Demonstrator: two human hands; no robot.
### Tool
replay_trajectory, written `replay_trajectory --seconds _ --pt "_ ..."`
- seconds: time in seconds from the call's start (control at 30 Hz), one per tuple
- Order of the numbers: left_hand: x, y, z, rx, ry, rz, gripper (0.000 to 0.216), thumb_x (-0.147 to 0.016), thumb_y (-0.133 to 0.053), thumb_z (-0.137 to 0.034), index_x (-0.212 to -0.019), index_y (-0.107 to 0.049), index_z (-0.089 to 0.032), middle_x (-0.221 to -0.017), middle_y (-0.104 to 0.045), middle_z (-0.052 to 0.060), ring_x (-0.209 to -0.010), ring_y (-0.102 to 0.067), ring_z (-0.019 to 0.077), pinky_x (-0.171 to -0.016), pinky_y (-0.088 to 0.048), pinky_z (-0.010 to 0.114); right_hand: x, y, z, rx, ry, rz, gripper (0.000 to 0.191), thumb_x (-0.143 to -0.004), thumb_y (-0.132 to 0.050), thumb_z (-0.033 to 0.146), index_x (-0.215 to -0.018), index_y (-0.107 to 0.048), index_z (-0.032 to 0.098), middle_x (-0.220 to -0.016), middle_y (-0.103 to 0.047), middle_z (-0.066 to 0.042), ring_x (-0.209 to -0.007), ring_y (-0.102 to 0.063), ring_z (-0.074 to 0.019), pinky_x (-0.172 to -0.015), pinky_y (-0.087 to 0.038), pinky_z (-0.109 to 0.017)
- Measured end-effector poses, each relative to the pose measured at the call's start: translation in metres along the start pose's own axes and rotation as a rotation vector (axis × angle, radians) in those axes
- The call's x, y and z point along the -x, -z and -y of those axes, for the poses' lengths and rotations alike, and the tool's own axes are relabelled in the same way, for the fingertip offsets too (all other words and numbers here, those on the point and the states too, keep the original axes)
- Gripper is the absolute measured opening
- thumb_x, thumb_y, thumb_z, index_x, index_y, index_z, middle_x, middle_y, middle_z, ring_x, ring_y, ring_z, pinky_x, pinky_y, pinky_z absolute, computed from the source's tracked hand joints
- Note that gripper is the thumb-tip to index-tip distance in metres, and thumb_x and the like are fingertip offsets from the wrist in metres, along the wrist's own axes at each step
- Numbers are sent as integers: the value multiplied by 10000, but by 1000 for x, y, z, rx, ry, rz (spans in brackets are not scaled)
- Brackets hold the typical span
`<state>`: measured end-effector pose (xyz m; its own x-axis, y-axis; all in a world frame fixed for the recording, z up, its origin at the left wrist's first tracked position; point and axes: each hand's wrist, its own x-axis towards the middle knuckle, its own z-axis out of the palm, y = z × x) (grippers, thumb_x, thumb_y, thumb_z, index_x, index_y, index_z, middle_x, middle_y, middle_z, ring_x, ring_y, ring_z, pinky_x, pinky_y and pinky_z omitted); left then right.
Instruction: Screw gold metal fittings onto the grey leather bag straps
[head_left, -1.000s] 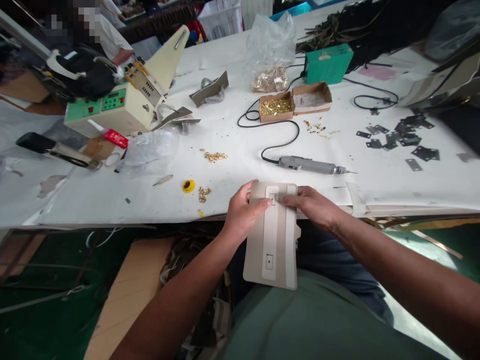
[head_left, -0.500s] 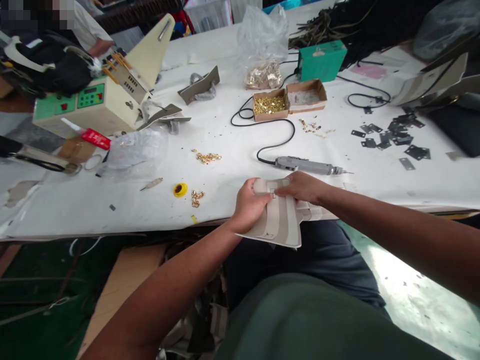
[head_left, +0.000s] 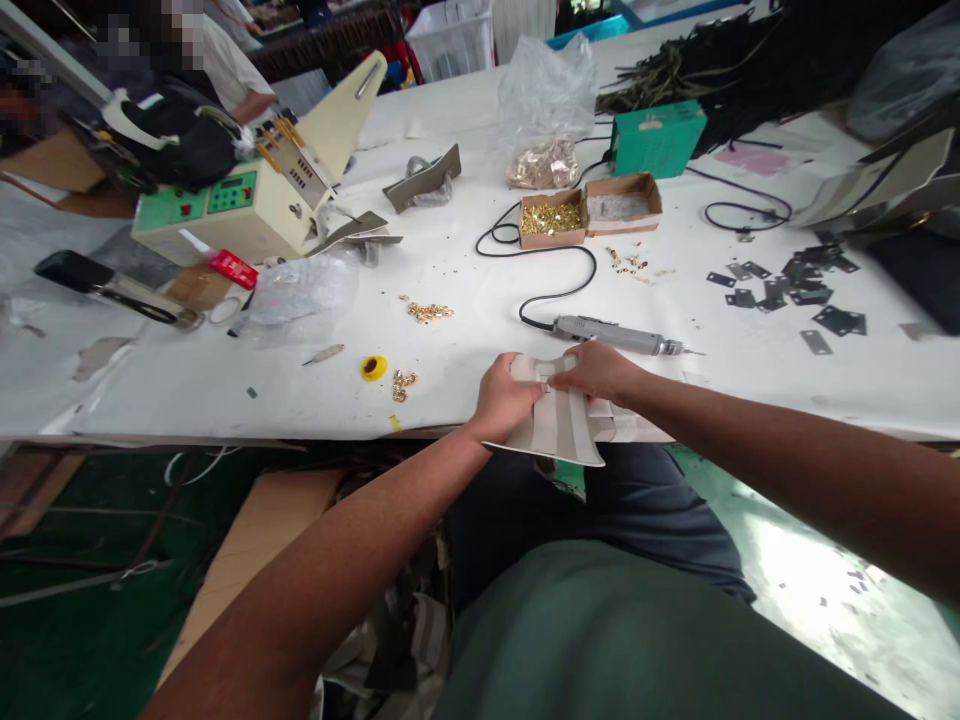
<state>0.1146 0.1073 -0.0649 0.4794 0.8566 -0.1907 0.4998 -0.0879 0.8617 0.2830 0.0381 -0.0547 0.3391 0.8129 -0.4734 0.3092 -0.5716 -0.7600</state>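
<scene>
Both my hands grip one beige striped flat panel (head_left: 556, 432) at the table's front edge. My left hand (head_left: 506, 398) is closed on its left side, thumb lying on the face. From the right, my right hand (head_left: 600, 372) closes on the upper part, its thumb beside a small marked rectangle near the left thumb. The fingers beneath the panel are hidden. Just beyond the hands lies a grey electric screwdriver (head_left: 616, 334) with its bit pointing right. To the left are a small yellow round container (head_left: 373, 368) and small gold metal pieces (head_left: 403, 385).
Farther back stand small cardboard boxes, one holding gold parts (head_left: 551, 220), and a green power box (head_left: 658, 138). Dark metal plates (head_left: 806, 275) lie scattered at right. A cream machine (head_left: 232, 215) and a red-labelled glue tube (head_left: 229, 266) are at left. Another person's arm (head_left: 251, 100) shows behind.
The panel has tilted, so its near edge appears higher and its face foreshortened. Both hands keep their hold. The camera view has shifted, moving the table's left-side things rightward in the picture.
</scene>
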Motion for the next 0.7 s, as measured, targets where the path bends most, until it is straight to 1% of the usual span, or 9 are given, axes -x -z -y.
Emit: replay_trajectory --seconds 0.07,0.13,0.23,0.3,0.4,0.47,0.53,0.63,0.7 --pt "1 1 -1 -42 -18 16 554 -704 -828 -186 -1229 -651 -187 -1149 -764 84 -1026 -727 272 -914 -571 385 0 0 1 22 -22 11 230 -725 -814 233 -925 -736 150 -688 -725 -37 -524 -652 -176 -376 -446 -224" --pt "5 4 -2 -124 -76 18 617 -741 -817 -199 -1321 -607 -191 -1227 -736 96 -1096 -711 278 -976 -566 407 0 0 2 23 -21 13 252 -735 -806 229 -961 -732 146 -716 -729 -39 -542 -658 -176 -382 -450 -223" --pt "9 10 -3 -327 -234 -37 707 -791 -811 -254 -1444 -539 -224 -1453 -601 126 -1305 -610 310 -1086 -529 456 0 -1 2 14 -11 23 248 -747 -788 227 -973 -724 146 -713 -721 -37 -542 -653 -184 -383 -455 -237" --pt "10 13 -2 -448 -371 -63 656 -805 -816 -281 -1420 -587 -252 -1549 -521 111 -1397 -524 326 -1141 -493 483 0 -1 1 20 -10 23 230 -755 -783 244 -954 -717 150 -706 -714 -37 -541 -652 -192 -385 -459 -248" --pt "6 15 3 -510 -559 -16 363 -840 -799 -273 -1198 -743 -254 -1493 -602 66 -1392 -502 319 -1176 -460 491 0 0 2 28 -5 19 188 -769 -776 264 -914 -709 165 -705 -709 -32 -536 -642 -186 -395 -448 -249" --pt "4 15 8 -494 -618 27 191 -886 -754 -260 -1074 -784 -247 -1388 -690 50 -1361 -526 307 -1167 -466 489 1 1 4 26 -5 21 149 -774 -772 249 -883 -701 175 -703 -704 -23 -546 -639 -172 -417 -441 -235" --pt "1 15 14 -475 -630 40 159 -926 -709 -258 -1062 -789 -245 -1314 -738 45 -1335 -553 303 -1146 -479 500 2 2 7 28 -14 28 123 -784 -766 246 -850 -684 184 -696 -695 -14 -554 -638 -161 -439 -441 -225" --pt "-3 14 23 -469 -624 12 181 -933 -698 -281 -1089 -784 -249 -1283 -759 47 -1298 -589 316 -1111 -496 529 3 3 11 36 -22 42 134 -802 -754 287 -849 -670 194 -702 -688 -2 -543 -639 -159 -452 -447 -232" --pt "-6 14 27 -461 -635 3 188 -925 -699 -286 -1089 -786 -255 -1277 -764 48 -1297 -598 324 -1106 -501 535 6 3 11 64 22 25 158 -814 -746 326 -876 -684 195 -721 -694 0 -560 -647 -161 -478 -447 -238"
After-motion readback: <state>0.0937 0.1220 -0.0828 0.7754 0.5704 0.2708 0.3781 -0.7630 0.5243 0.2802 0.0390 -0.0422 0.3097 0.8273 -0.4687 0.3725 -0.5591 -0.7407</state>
